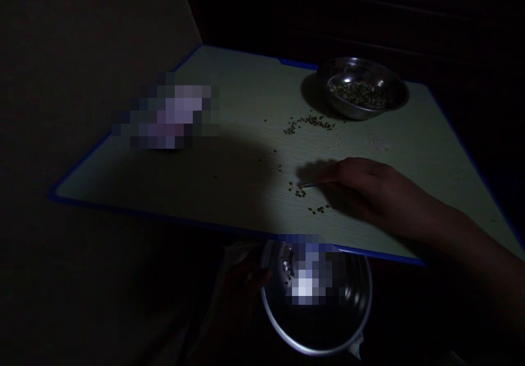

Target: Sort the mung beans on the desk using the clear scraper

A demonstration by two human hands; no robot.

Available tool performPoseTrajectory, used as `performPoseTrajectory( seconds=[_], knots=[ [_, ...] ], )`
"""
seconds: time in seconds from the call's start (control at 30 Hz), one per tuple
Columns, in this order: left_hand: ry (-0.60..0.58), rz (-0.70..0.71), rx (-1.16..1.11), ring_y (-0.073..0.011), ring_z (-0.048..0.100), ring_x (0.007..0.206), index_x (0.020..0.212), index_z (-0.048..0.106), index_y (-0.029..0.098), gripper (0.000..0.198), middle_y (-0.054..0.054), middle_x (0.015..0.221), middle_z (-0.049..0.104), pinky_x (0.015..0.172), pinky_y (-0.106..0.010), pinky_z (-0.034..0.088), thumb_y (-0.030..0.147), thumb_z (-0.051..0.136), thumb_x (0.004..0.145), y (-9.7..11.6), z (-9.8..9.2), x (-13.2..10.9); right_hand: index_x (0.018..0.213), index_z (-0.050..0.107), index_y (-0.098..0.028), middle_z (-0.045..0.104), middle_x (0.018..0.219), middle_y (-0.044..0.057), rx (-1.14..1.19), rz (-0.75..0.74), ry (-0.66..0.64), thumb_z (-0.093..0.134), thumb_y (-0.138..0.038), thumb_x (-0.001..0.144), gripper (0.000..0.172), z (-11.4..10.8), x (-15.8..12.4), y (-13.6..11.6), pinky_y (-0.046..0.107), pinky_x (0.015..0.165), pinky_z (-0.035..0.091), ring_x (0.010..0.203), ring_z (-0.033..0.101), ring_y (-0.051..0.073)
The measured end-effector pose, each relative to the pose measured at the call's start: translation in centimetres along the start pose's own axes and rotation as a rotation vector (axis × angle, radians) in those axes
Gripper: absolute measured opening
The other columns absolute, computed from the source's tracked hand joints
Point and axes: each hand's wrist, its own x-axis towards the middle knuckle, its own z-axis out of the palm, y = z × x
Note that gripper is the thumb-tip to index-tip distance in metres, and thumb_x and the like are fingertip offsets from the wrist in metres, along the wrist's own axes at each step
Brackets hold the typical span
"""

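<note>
Pinching a thin metal tool (311, 184) between its fingertips, the right hand (369, 183) sets the tip at a small cluster of dark seeds (301, 192) on the near part of the pale, blue-edged table (229, 98); whether the tool is a tweezer or a single blade is too dim to tell. Just nearer the table's front edge lies a short row of seeds (320, 209), and a few strays dot the surface to the left. Below that edge, a lower metal bowl (283, 336) sits partly under the table, dark specks on its inner left wall. The left hand (244, 278) is at that bowl's left side, thumb by the rim; its fingers are lost in shadow, so I cannot tell whether it grips. Farther back lies a looser pile of seeds (314, 121), just in front of an upper metal bowl (361, 115) with more seeds inside, and a pale powdery patch (378, 144) is near it. A pixelated object lies toward the left edge. The step in hand looks like sorting or drawing seeds apart on the tabletop; the next move probably calls for a light, low stroke that keeps the small seeds from scattering.
</note>
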Motion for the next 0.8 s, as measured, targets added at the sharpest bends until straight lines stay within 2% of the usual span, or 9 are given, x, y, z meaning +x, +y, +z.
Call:
performPoseTrajectory(
  seconds=[0.13, 0.3, 0.47, 0.57, 0.8],
  knots=[
    [-0.056, -0.031, 0.024, -0.0267, 0.061, 0.091, 0.077, 0.070, 0.019, 0.022, -0.007, 0.090, 0.068, 0.079, -0.035, 0.047, 0.036, 0.068, 0.063, 0.15, -0.16, -0.32, 0.115, 0.056, -0.015, 0.063, 0.109, 0.007, -0.014, -0.008, -0.023, 0.048, -0.013, 0.085, 0.031, 0.12, 0.08, 0.07, 0.030, 0.088, 0.043, 0.102, 0.056, 0.016],
    [-0.012, -0.059, 0.029, -0.0287, 0.060, 0.095, 0.076, 0.070, 0.016, 0.027, -0.010, 0.094, 0.067, 0.083, -0.038, 0.045, 0.039, 0.070, 0.061, -0.39, -0.16, -0.15, 0.112, 0.057, -0.013, 0.064, 0.104, 0.007, -0.035, -0.022, -0.023, 0.048, -0.011, 0.084, 0.030, 0.08, -0.01, 0.10, 0.030, 0.086, 0.043, 0.097, 0.057, 0.016],
    [-0.091, -0.027, -0.064, -0.0284, 0.061, 0.091, 0.078, 0.071, 0.017, 0.030, -0.010, 0.092, 0.068, 0.082, -0.038, 0.046, 0.039, 0.071, 0.059, -0.32, 0.00, 0.38, 0.107, 0.058, -0.011, 0.065, 0.099, 0.008, -0.033, -0.026, 0.013, 0.048, -0.012, 0.084, 0.025, -0.07, -0.08, 0.16, 0.029, 0.082, 0.044, 0.095, 0.058, 0.016],
    [-0.112, -0.048, -0.056, -0.0284, 0.062, 0.089, 0.077, 0.071, 0.017, 0.028, -0.010, 0.088, 0.068, 0.080, -0.037, 0.047, 0.038, 0.072, 0.058, -0.20, -0.05, 0.46, 0.110, 0.057, -0.011, 0.064, 0.103, 0.008, -0.036, -0.034, 0.005, 0.047, -0.011, 0.084, 0.028, 0.04, 0.09, 0.16, 0.029, 0.083, 0.044, 0.097, 0.057, 0.016],
    [-0.037, -0.080, -0.060, -0.0296, 0.061, 0.092, 0.077, 0.071, 0.017, 0.032, -0.010, 0.092, 0.068, 0.079, -0.039, 0.047, 0.041, 0.073, 0.056, -0.72, 0.04, 0.30, 0.109, 0.058, -0.011, 0.064, 0.097, 0.008, -0.048, -0.050, -0.033, 0.050, -0.010, 0.081, 0.029, 0.03, -0.05, 0.12, 0.031, 0.082, 0.043, 0.091, 0.056, 0.017]
  ],
)
